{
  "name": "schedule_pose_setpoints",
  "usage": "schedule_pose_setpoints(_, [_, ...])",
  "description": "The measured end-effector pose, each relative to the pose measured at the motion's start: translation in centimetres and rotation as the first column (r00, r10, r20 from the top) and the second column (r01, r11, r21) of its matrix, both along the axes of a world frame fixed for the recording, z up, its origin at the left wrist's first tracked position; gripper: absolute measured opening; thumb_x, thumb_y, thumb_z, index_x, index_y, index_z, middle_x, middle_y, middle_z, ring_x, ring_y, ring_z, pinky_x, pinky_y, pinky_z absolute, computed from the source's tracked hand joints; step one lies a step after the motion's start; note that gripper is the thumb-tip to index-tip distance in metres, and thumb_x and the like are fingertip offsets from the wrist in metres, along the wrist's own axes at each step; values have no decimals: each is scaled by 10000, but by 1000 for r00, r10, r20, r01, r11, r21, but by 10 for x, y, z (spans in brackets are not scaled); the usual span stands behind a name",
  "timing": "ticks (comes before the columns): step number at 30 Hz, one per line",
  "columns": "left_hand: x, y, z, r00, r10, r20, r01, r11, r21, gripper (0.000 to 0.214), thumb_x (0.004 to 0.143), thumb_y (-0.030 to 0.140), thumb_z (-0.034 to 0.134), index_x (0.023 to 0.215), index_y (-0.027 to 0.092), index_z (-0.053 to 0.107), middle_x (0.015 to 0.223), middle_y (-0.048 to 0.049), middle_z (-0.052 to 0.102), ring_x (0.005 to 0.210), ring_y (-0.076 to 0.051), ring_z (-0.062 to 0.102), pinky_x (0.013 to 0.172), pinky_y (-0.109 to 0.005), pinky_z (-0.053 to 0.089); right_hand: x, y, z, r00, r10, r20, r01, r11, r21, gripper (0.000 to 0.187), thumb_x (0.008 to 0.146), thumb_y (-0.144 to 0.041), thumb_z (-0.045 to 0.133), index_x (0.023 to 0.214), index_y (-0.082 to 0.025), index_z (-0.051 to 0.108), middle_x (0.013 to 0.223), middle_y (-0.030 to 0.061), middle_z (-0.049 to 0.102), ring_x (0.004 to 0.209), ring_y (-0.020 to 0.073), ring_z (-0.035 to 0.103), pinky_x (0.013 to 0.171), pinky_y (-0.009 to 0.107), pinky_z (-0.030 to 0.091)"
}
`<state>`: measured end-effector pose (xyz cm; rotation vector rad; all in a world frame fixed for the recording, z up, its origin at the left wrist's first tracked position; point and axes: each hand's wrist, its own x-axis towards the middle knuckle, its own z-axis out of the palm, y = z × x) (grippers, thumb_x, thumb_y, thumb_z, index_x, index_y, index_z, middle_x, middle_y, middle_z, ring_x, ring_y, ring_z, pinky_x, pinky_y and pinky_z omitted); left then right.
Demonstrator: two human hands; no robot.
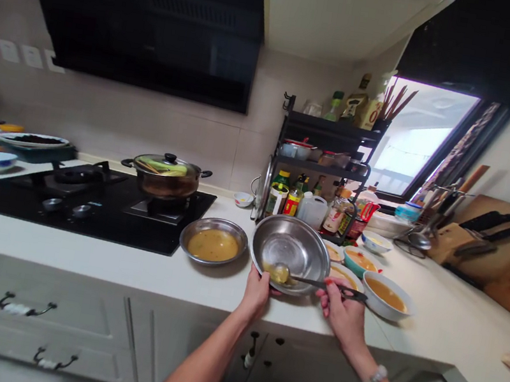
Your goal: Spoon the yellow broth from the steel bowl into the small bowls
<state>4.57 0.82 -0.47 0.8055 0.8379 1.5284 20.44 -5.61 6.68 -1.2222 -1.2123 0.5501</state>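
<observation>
Pointing leftward, the ladle (303,281) lies nearly sideways, right hand (343,311) closed round its handle (357,294), left hand (257,291) gripping a tilted basin (295,242).

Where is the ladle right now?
Right of centre in the head view, the ladle has its scoop in the tilted metal basin the left hand holds, and its handle in the right hand.

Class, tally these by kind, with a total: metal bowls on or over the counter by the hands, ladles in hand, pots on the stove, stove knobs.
Metal bowls: 2 (tilted bowl in the left hand; soup bowl beside it)
Held ladle: 1, in the right hand
Lidded pot: 1
Stove knobs: 2
Total: 6
</observation>
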Motion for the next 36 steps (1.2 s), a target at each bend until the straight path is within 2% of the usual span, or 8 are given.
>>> schedule_pose_setpoints(3, [0,1,0,1000,-12,12,12,1000,12,481,732,165,530,1209,193,473,1020,-81,626,681,-146,621,529,-267,561,-6,11,-3,965,-58,-255,53,998,-29,383,674,-487,689,833,-156,579,538,30,626,400,113,494,318,184,359])
schedule_pose_setpoints(6, [0,2,-1,1000,-10,27,9,1000,9,475,734,167,536,1204,192,474,1037,-82,623,679,-137,614,518,-251,554,-8,17,3,930,-78,-360,71,997,-32,357,635,-432,713,810,-153,576,508,24,617,380,105,486,304,168,337])
schedule_pose_setpoints(13, [1,3,-2,999,-14,43,14,1000,4,463,737,171,540,1195,191,474,1038,-83,625,703,-142,621,520,-243,556,-5,18,25,937,-95,-337,102,995,2,301,622,-382,710,775,-163,570,492,10,608,373,100,488,299,161,342])
schedule_pose_setpoints(20, [1,2,1,999,-11,44,12,1000,-25,443,748,150,508,1188,173,464,1071,-100,604,717,-142,613,503,-218,544,-12,24,45,908,-37,-418,40,999,0,284,574,-327,727,755,-167,579,499,-1,603,352,86,465,287,155,324])
schedule_pose_setpoints(25, [2,-2,7,999,-26,47,29,998,-60,471,747,131,479,1215,172,440,1068,-101,605,655,-135,617,478,-218,534,-38,29,64,899,29,-437,-29,1000,8,272,566,-305,726,744,-167,573,485,-8,594,359,86,475,302,149,325])
schedule_pose_setpoints(29, [2,-2,9,999,-22,44,25,996,-80,428,753,138,476,1179,173,456,1032,-92,623,647,-133,624,490,-209,536,-66,39,71,886,71,-458,-91,996,-21,248,584,-306,701,748,-176,569,474,-12,582,370,94,482,316,159,330])
schedule_pose_setpoints(33, [4,1,3,999,-21,38,23,997,-69,384,761,156,497,1144,165,479,999,-85,640,684,-145,635,524,-225,551,-98,51,66,909,129,-397,-144,989,-9,218,634,-347,664,747,-202,547,480,-9,582,384,115,491,324,187,342])
schedule_pose_setpoints(36, [4,2,1,999,-16,31,16,1000,-10,392,777,167,505,1169,169,494,1022,-89,656,730,-161,640,588,-261,566,-119,54,54,950,194,-244,-194,981,22,222,716,-401,614,795,-204,550,520,-7,593,394,123,499,346,207,374])
